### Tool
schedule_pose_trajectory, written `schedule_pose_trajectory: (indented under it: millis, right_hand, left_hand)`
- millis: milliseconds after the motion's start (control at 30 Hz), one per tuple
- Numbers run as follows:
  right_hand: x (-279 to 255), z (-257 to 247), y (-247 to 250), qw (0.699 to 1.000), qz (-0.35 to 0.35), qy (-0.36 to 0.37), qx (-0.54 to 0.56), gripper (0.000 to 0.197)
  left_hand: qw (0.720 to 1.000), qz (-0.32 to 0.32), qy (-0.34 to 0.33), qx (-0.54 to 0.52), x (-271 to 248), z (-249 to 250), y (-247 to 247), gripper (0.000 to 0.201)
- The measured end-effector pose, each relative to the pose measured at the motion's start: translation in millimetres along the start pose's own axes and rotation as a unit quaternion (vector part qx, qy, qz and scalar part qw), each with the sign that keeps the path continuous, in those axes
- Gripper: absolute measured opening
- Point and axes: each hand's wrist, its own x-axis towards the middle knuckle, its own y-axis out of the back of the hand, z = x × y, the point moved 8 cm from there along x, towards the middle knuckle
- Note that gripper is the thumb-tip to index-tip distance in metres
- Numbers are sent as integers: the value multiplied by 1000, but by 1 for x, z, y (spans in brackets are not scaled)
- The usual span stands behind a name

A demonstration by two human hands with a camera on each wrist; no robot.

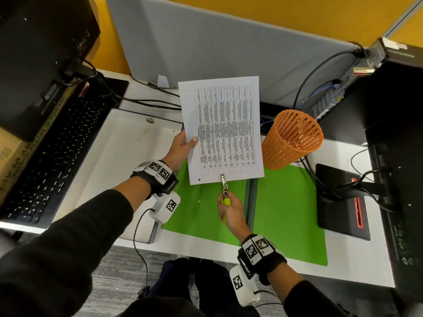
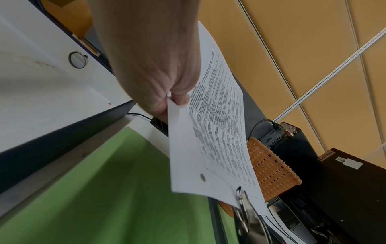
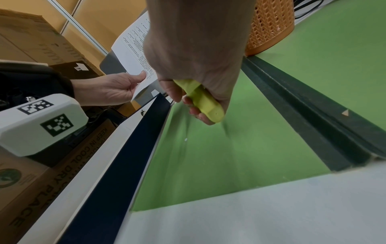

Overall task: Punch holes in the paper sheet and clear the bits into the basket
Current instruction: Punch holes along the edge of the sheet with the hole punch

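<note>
Left hand (image 1: pixel 180 147) pinching paper sheet (image 1: pixel 223 131), held up just left of orange basket (image 1: pixel 291 139). Right hand (image 1: pixel 231 211) squeezing hole punch (image 1: pixel 223 187), biting sheet's near edge.

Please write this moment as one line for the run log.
left hand: holds sheet by edge | right hand: grips punch on near edge | one hole done | one bit on mat | basket beside

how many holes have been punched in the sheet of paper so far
1. A single finished hole shows near the lower left corner of the paper sheet. The hole punch sits on the bottom edge beside it, and may hide another under its head.
</note>
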Motion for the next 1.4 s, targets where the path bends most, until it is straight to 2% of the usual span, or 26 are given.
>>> schedule_pose_trajectory:
  millis: [600, 1000, 1066, 1166, 1266, 1400]
  right_hand:
    - [3, 5, 0, 999, 7, -40, -6, 39]
    - [4, 3, -1, 999, 10, -17, -37, 39]
    - [1, -3, -3, 999, 8, -1, -40, 47]
    - [-4, -12, -3, 1000, -3, 20, -3, 75]
    - [-6, -21, -2, 999, -4, 53, 0, 94]
    - [-6, -25, -1, 997, -7, 80, -17, 94]
  left_hand:
    - [1000, -2, 2, -1, 9, -7, 1, 43]
    - [1000, 0, -12, 0, 12, -7, 3, 43]
    - [1000, -1, -23, -1, 13, -5, 4, 41]
    - [1000, -6, -29, 1, 14, -5, 5, 40]
    - [1000, -11, -27, 5, 15, -6, 6, 40]
    - [1000, -12, -26, 1, 15, -6, 6, 41]
